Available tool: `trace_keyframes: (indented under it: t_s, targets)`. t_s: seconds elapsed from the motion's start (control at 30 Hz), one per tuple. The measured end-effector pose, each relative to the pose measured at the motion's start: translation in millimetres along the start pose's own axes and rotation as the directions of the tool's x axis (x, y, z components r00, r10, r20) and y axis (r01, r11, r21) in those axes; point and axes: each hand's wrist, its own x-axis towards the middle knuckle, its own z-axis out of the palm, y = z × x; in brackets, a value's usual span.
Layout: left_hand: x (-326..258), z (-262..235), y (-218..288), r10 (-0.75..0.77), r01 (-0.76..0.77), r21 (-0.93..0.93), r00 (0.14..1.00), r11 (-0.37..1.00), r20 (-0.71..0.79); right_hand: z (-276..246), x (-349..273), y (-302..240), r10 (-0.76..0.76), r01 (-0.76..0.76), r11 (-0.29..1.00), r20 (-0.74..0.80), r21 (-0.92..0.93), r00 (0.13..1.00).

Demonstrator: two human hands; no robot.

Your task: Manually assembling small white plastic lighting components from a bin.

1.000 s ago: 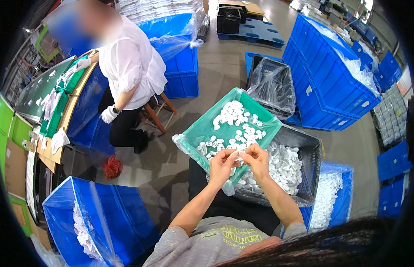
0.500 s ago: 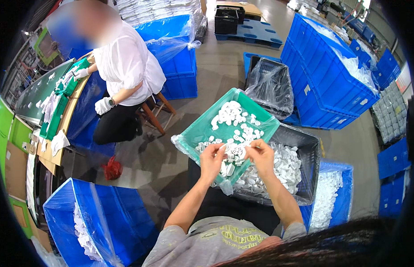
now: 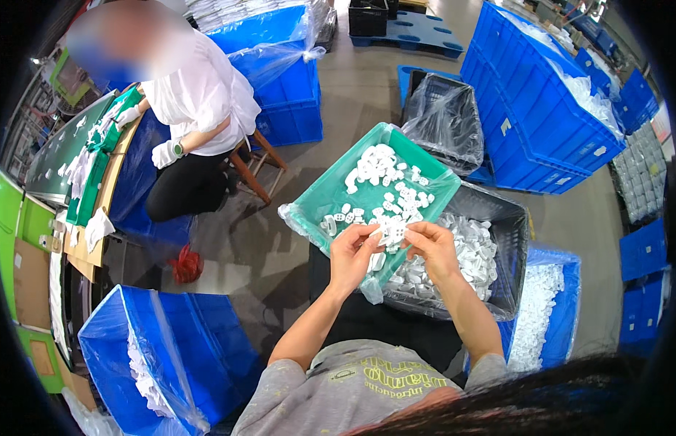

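A white plastic piece with holes is pinched by the fingertips of both my hands, its exact shape hard to tell from the pile behind it. My left hand is closed at its left end, and my right hand is closed at its right end. Both are over the near part of a plastic-lined green tray. Loose white plastic parts lie inside that tray, some of them with several holes. The tray partly covers a black crate heaped with similar white parts.
A blue bin of white pieces stands at right, another lined blue bin at lower left. Beyond the tray are a bagged black crate and tall blue bins. A gloved co-worker sits at a bench at upper left.
My hands have come closer together, and a white piece now shows between their fingertips. The whole view has shifted slightly. The co-worker leans a little further left.
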Motion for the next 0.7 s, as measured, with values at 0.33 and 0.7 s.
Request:
trace_keyframes:
  t_s: [0.33,0.7]
  targets:
    - [-2,1,2,-0.048,0.043,0.044,0.993,0.998,0.107,-10,6,-9,-0.032,0.064,0.948,0.108,-0.312,0.994]
    - [-4,6,-3,0.082,-0.09,0.16,0.995,0.983,0.06,2,7,-2,0.011,0.001,0.978,0.056,-0.21,0.998]
